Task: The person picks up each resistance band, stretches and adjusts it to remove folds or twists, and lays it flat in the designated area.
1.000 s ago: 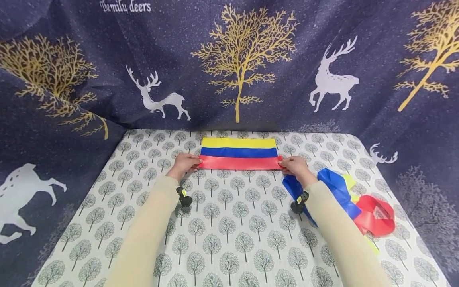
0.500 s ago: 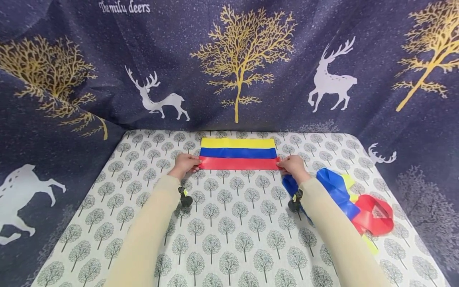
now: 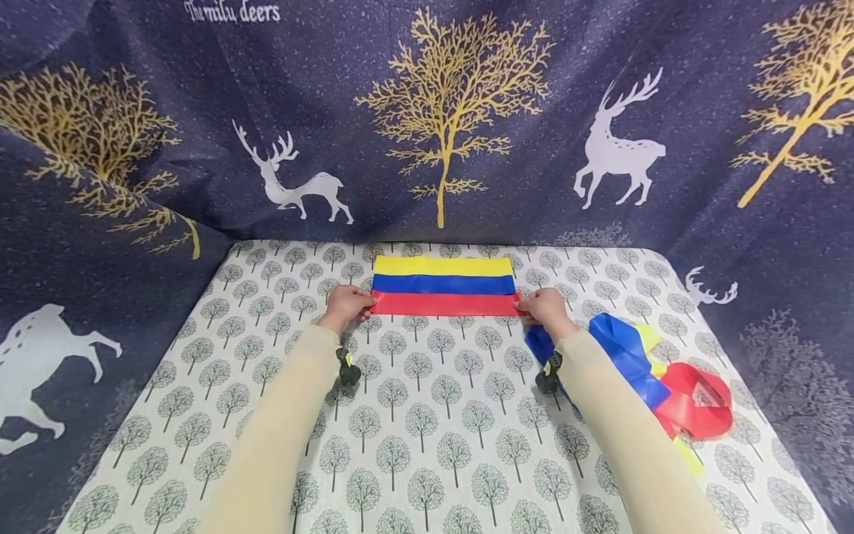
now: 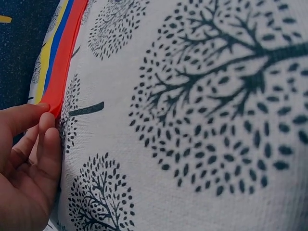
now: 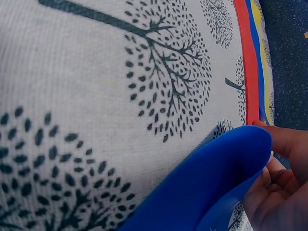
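Observation:
A red strip [image 3: 443,304] lies along the near side of a blue strip [image 3: 443,284], with a yellow strip [image 3: 443,266] beyond them, all flat and parallel on the table. My left hand [image 3: 348,306] pinches the red strip's left end between thumb and fingers; the left wrist view shows that pinched corner [image 4: 54,103] close up. At the opposite end, my right hand [image 3: 545,308] pinches the red strip's right corner. In the right wrist view a loose blue band [image 5: 202,178] curves in front of that hand [image 5: 279,187] and hides part of it.
Right of the right forearm lies a loose heap of blue band [image 3: 623,356], red band [image 3: 700,404] and yellow band [image 3: 650,337]. The tree-print tablecloth [image 3: 420,415] covers the table up to a dark deer-print curtain [image 3: 320,89] hanging behind.
Over the last second the red strip's right end, with my right hand, has shifted slightly leftward. My left hand stays at its end. The blue and yellow strips lie as before.

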Tool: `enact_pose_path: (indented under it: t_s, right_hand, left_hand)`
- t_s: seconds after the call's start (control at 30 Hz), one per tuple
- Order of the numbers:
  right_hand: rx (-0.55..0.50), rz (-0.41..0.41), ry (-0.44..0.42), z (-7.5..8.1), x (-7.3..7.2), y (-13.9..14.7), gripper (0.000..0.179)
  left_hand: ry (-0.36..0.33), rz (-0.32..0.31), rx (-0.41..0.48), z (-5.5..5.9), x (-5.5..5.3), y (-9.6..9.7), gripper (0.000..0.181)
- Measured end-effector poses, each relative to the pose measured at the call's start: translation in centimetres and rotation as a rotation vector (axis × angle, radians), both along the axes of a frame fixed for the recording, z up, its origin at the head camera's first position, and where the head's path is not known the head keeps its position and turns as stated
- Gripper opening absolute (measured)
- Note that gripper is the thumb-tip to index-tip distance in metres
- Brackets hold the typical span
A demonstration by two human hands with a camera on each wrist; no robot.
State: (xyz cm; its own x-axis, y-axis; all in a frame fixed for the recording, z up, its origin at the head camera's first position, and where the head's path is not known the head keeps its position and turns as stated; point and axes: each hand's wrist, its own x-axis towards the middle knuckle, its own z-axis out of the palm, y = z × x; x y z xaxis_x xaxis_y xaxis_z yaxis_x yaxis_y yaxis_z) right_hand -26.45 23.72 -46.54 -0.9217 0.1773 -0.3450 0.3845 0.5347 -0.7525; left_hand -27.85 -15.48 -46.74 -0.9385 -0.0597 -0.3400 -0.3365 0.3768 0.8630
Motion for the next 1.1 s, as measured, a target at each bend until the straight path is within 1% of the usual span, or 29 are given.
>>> enact_pose_path:
  t_s: [0.23,0.4,0.53,0.67,0.77,0.87,1.07,1.1]
  right_hand:
    - [0.011,-0.001,-0.004,0.3,0.0,-0.1,0.022]
    - [0.016,0.01,-0.005,0.2,-0.2,-0.1,0.021]
    - [0.007,0.009,-0.018,0.1,-0.3,-0.1,0.02]
    - [-0.016,0.015,-0.017,0.3,-0.1,-0.1,0.021]
    - [-0.037,0.025,-0.013,0.7,0.1,-0.2,0.022]
    - [-0.051,0.026,-0.02,0.9,0.2,-0.2,0.022]
    - [-0.104,0.025,-0.014,1.2,0.4,-0.2,0.027]
    - [-0.119,0.025,-0.01,1.2,0.5,-0.2,0.029]
  left_hand:
    - [0.014,0.002,0.004,0.3,0.1,0.1,0.03]
    - [0.01,-0.005,-0.018,0.5,0.2,0.2,0.028]
    - [0.001,-0.008,-0.042,0.5,0.1,0.3,0.026]
    - [-0.019,0.009,-0.038,0.5,0.0,0.3,0.026]
    - [-0.03,0.023,-0.021,0.6,0.1,0.4,0.026]
    - [-0.036,0.02,0.0,0.8,0.2,0.4,0.028]
    - [-0.065,-0.003,0.113,1.3,0.8,-0.1,0.038]
    - [-0.064,-0.016,0.129,1.3,0.9,-0.2,0.04]
